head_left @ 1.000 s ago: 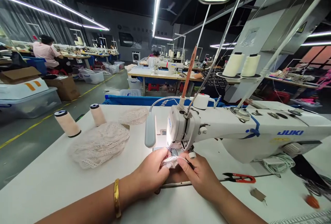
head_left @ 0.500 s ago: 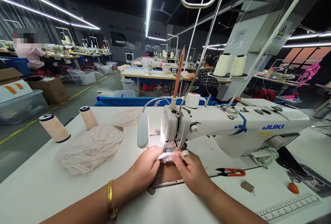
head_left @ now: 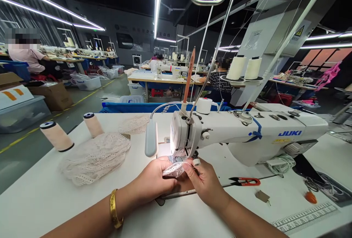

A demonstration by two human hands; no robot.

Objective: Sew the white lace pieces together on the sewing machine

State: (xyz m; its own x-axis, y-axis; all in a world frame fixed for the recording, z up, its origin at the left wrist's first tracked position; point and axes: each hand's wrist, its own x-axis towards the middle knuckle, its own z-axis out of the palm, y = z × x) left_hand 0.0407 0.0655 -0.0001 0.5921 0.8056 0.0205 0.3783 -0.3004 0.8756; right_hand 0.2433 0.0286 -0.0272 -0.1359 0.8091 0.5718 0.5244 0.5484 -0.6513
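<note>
A small strip of white lace [head_left: 176, 169] is stretched between my two hands, just in front of the needle area of a white sewing machine [head_left: 220, 126]. My left hand [head_left: 155, 179] pinches its left end, thumb towards me. On the other end, the thumb and fingers of my right hand [head_left: 203, 179] are closed, beside the presser foot, which is partly hidden. A lit lamp [head_left: 151, 139] hangs left of the machine head. To the left lies a heap of pale lace [head_left: 99, 157], with a second lace piece [head_left: 134, 123] behind it.
Two thread cones [head_left: 57, 136] stand at the table's left edge. Right of my hands lie red-handled thread snips [head_left: 244, 181], a small brown tag [head_left: 263, 197], an orange object [head_left: 310, 197] and a clear ruler [head_left: 305, 218]. Co-workers sit at other machines behind.
My left hand has drawn slightly back and left from the needle area, and more of the lace shows between my hands. My right hand has barely moved. The view has shifted slightly.
</note>
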